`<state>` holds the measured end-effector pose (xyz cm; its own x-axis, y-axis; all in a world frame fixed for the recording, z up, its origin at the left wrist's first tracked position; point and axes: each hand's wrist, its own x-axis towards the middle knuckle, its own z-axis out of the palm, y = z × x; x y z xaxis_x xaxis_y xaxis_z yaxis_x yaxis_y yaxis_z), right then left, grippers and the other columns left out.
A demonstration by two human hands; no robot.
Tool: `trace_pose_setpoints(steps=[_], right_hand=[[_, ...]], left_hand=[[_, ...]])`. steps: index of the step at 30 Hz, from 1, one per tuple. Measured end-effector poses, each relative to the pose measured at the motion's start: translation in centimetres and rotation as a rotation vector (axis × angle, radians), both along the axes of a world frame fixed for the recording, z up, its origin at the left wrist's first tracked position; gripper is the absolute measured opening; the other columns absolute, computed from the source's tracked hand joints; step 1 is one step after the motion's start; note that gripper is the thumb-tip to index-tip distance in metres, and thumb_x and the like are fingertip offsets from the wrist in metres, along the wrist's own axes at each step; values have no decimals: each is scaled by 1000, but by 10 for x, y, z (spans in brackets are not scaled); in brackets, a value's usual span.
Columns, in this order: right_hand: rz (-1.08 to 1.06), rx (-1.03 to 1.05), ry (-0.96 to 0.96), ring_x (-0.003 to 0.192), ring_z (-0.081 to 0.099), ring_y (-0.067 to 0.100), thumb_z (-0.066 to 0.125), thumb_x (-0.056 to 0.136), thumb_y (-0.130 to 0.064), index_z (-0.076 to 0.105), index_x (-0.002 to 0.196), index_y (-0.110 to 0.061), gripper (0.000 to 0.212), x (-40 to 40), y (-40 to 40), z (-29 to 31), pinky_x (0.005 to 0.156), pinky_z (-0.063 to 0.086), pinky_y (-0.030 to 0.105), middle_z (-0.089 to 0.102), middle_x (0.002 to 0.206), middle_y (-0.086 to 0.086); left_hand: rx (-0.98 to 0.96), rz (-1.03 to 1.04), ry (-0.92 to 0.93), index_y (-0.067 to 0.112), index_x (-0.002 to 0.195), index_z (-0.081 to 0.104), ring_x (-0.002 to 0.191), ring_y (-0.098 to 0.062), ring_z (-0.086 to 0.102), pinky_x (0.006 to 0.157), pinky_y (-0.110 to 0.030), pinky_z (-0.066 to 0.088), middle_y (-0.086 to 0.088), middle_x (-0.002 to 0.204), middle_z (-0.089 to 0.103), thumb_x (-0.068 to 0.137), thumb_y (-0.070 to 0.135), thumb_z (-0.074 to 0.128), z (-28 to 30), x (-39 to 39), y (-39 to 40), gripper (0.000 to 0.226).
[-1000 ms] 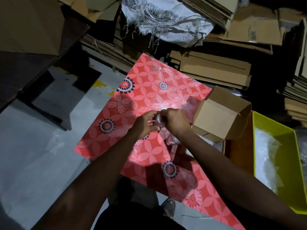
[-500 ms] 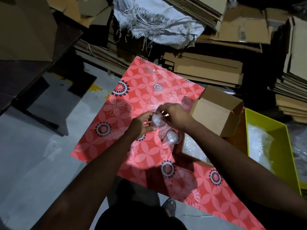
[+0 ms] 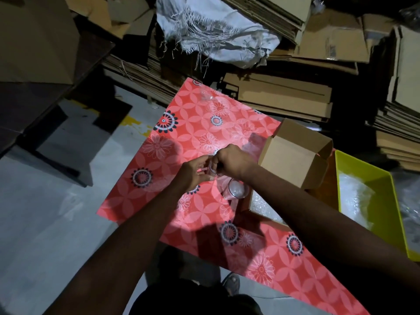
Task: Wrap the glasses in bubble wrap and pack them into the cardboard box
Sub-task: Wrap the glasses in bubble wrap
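Glass (image 3: 213,169), clear, held above the red floral mat (image 3: 193,137) between both hands: left hand (image 3: 195,172) fingers curl against its side, right hand (image 3: 231,161) fingers close over its rim. A second glass (image 3: 235,190) stands just beside the open cardboard box (image 3: 293,160). Yellow tray (image 3: 363,169) lies beyond the box. No legible writing.

A red flowered table cover (image 3: 181,142) is spread in the middle. Flattened cardboard sheets (image 3: 279,96) are stacked behind it, and a frayed white sack (image 3: 216,30) is laid on them. A yellow-green tub (image 3: 372,178) is placed at the right.
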<state>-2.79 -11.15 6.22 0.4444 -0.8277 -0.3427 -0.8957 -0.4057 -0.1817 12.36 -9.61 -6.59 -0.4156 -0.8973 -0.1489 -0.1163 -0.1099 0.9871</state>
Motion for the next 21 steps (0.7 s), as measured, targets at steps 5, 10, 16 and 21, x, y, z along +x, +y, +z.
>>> trace_pose_setpoints(steps=[5, 10, 16, 21], right_hand=[[-19, -6, -21, 84, 72, 26, 74, 78, -3, 80, 91, -16, 19, -1, 0, -8, 69, 42, 22, 78, 88, 4], [-102, 1, -83, 85, 71, 19, 68, 86, -9, 80, 100, -21, 22, -16, -3, 3, 77, 49, 23, 78, 97, 0], [-240, -37, -65, 87, 71, 20, 69, 86, -12, 77, 104, -19, 21, -6, 0, -1, 66, 44, 15, 78, 93, 3], [-205, -17, 61, 90, 70, 22, 70, 83, -10, 79, 97, -18, 19, 2, 6, 0, 52, 32, 13, 77, 93, 4]], left_hand=[[0, 4, 1, 25, 131, 54, 107, 14, 59, 84, -7, 46, 1, 121, 65, 77, -8, 78, -3, 2, -1, 68], [-11, 6, -2, 31, 133, 53, 108, 9, 61, 89, -9, 46, 14, 122, 63, 77, -3, 80, 0, 3, 0, 72], [-22, -12, -16, 27, 135, 55, 115, -9, 60, 92, -11, 47, 8, 124, 64, 76, -2, 81, -1, 3, -2, 71], [-22, -34, -31, 34, 129, 56, 116, -7, 62, 99, -21, 48, 9, 123, 66, 73, -3, 82, -5, 3, -5, 72]])
